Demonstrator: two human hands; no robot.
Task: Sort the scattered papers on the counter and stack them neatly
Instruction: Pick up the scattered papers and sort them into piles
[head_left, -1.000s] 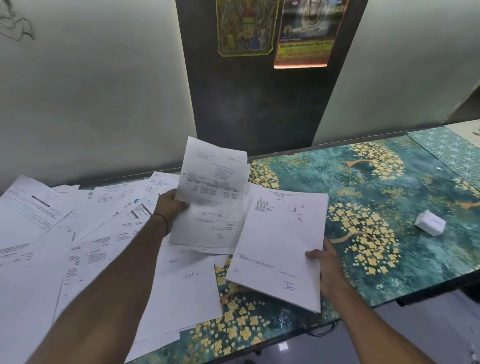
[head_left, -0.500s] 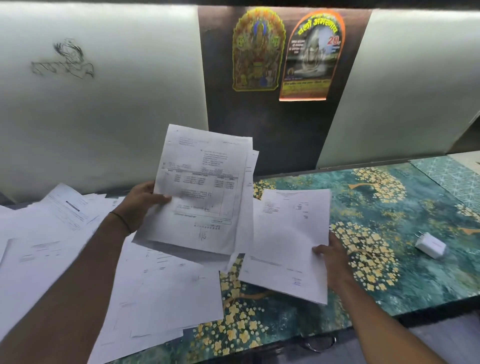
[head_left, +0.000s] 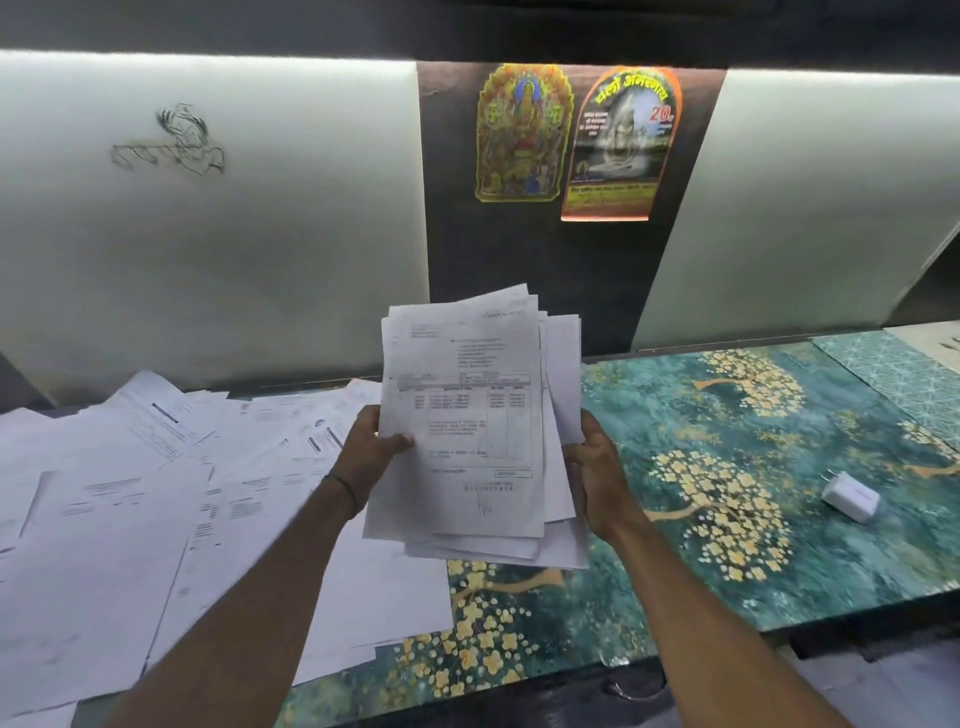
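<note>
L hand (head_left: 371, 457): pinches paper sheaf (head_left: 467, 426) at 9 o'clock edge
R hand (head_left: 597, 470): grips 3 o'clock edge
sheaf: thin, uneven rect sheets
table (head_left: 753, 415): glossy teal, floral

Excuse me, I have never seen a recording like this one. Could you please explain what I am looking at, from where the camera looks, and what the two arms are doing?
There is no machine here. The two arms belong to a person who wears a camera on the head, so you look forward and down just as that person does. The left hand and the right hand both grip one bundle of papers, lifted above the counter; its sheets are not yet squared. On the left part of the counter lie many scattered papers, overlapping one another. On the right part, on the green flower-patterned surface, lies a small white plug adapter, apart from the papers. A gold-edged poster and an orange-edged poster hang on the dark wall panel behind.
</note>
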